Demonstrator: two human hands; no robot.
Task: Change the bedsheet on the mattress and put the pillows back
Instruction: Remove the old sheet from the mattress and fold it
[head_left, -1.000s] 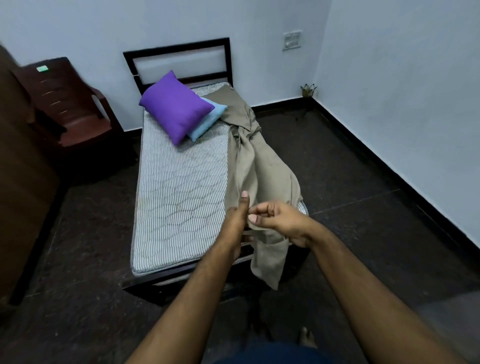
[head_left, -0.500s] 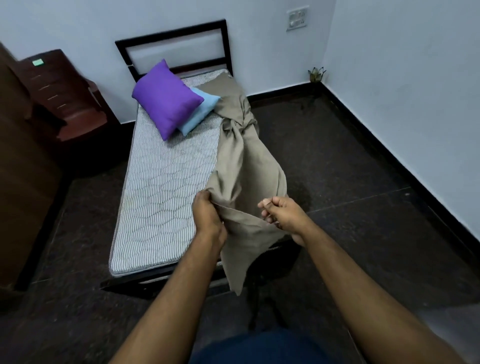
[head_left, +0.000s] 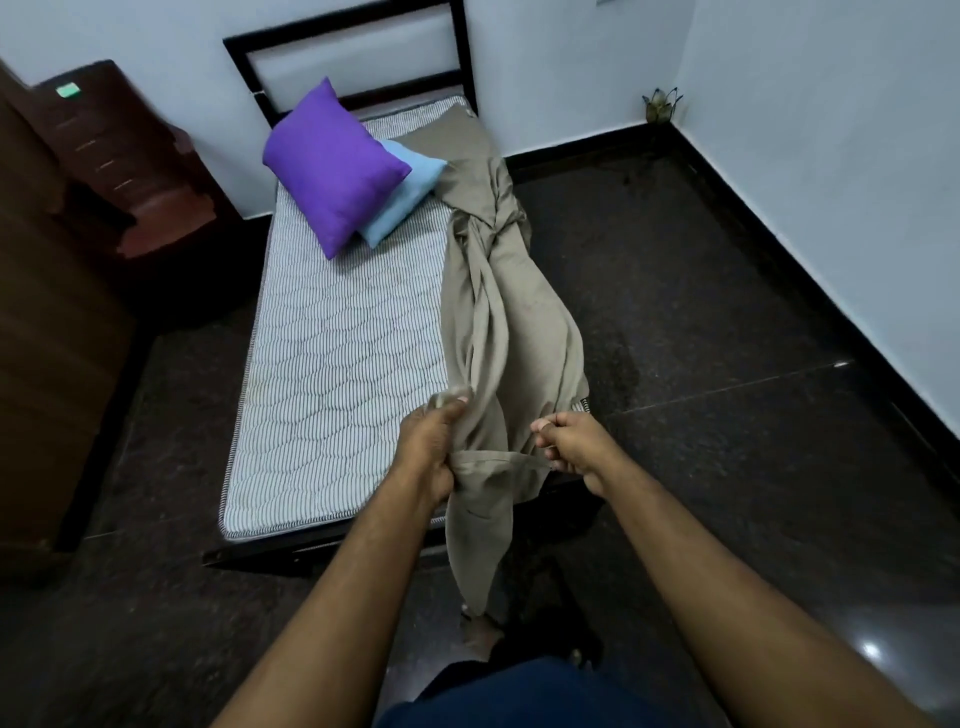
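Observation:
A bunched beige bedsheet (head_left: 506, 322) lies twisted along the right side of the bare striped mattress (head_left: 332, 374), and one end hangs down past the foot of the bed. My left hand (head_left: 434, 447) grips a fold of the sheet. My right hand (head_left: 569, 447) pinches its hem a short way to the right, so a strip of hem stretches between the hands. A purple pillow (head_left: 332, 163) leans on a light blue pillow (head_left: 402, 195) at the head of the mattress, next to the sheet's far end.
The black bed frame's headboard (head_left: 353, 57) stands against the far wall. A dark red plastic chair (head_left: 130, 171) is left of the bed, beside a brown wooden panel (head_left: 47, 338). Dark floor (head_left: 727, 338) spreads to the right, with a small ornament (head_left: 660, 104) in the corner.
My hands have drawn apart along the sheet's hem, from touching to a hand's width apart, and the sheet is pulled toward the foot of the bed. The view has tilted downward.

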